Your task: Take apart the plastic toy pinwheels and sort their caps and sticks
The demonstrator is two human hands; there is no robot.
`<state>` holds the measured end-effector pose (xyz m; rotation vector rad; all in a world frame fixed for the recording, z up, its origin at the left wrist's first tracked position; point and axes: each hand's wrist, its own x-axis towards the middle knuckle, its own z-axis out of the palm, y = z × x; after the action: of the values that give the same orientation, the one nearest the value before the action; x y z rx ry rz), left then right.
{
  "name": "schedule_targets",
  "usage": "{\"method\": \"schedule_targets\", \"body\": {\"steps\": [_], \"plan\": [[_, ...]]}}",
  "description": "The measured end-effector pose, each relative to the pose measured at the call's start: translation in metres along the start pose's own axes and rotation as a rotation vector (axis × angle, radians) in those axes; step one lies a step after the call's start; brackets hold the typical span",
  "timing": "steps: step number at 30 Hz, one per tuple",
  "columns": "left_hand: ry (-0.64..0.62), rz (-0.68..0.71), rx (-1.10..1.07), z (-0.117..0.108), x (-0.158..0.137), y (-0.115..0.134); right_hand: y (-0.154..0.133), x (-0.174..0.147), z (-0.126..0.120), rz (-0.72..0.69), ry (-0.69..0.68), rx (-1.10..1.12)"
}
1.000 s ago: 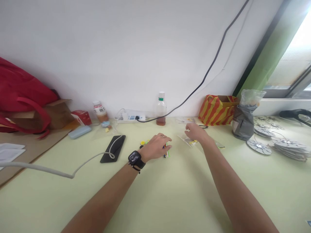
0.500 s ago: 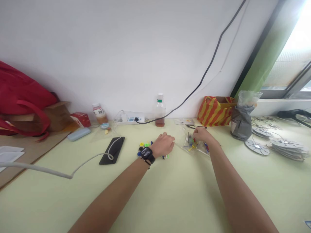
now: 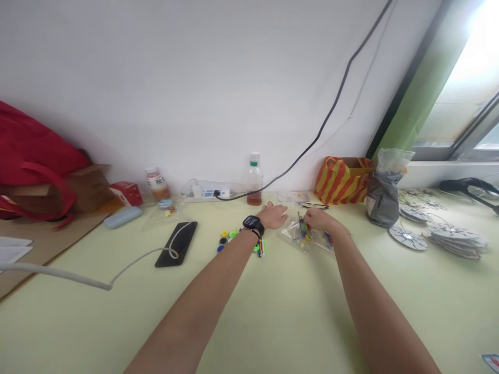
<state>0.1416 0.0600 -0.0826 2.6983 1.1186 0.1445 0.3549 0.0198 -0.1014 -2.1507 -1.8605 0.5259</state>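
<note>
My left hand (image 3: 274, 215), with a black watch (image 3: 253, 224) on its wrist, is stretched over the table with its fingers apart and nothing visible in them. Under and beside that forearm lie small colored plastic pieces (image 3: 223, 240), round ones and thin sticks. To the right, my right hand (image 3: 317, 219) has its fingers pressed together at a clear plastic bag (image 3: 294, 235) of small colored parts. What those fingertips hold is hidden. A second clear bag (image 3: 323, 240) with blue and red parts lies partly beneath the right hand.
A black phone (image 3: 177, 244) with a white cable lies at left. Along the wall stand a power strip (image 3: 210, 191), a bottle (image 3: 254, 179), a striped bag (image 3: 343, 179) and a grey bag (image 3: 384, 197). Grey discs (image 3: 456, 239) are stacked at right.
My left hand has moved right and slightly away, uncovering more of the colored pieces. My right hand stays at the bag, its fingers lower and a little further left. The view has shifted slightly.
</note>
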Motion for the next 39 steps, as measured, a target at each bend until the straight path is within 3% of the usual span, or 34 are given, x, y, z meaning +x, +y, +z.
{"method": "schedule_targets", "body": {"steps": [5, 10, 14, 17, 20, 22, 27, 30, 34, 39], "plan": [[0.101, -0.019, -0.061, -0.011, -0.039, -0.006, -0.008, -0.006, -0.007, -0.055, 0.041, 0.043], [0.147, -0.025, -0.226, -0.008, -0.074, -0.015, -0.027, -0.029, -0.023, -0.173, -0.001, 0.159], [0.13, -0.022, -0.516, -0.005, -0.08, -0.02, -0.045, -0.048, -0.041, -0.333, -0.116, 0.327], [0.038, 0.042, -0.74, -0.004, -0.082, -0.019, -0.054, -0.057, -0.052, -0.401, -0.127, 0.428], [-0.025, 0.119, -0.863, -0.002, -0.082, -0.017, -0.059, -0.063, -0.061, -0.452, -0.071, 0.508], [-0.02, 0.108, -0.864, 0.002, -0.08, -0.018, -0.061, -0.066, -0.067, -0.464, 0.034, 0.555], [-0.037, 0.084, -0.844, 0.018, -0.071, -0.016, -0.051, -0.063, -0.079, -0.398, 0.418, 0.676], [-0.065, 0.065, -0.821, 0.023, -0.07, -0.012, -0.029, -0.049, -0.079, -0.268, 0.597, 0.792], [-0.068, 0.028, -0.77, 0.021, -0.071, -0.006, 0.003, -0.021, -0.061, 0.02, 0.585, 1.05], [0.014, 0.001, -0.707, 0.018, -0.072, -0.004, 0.017, -0.002, -0.023, 0.091, 0.53, 1.057]]}}
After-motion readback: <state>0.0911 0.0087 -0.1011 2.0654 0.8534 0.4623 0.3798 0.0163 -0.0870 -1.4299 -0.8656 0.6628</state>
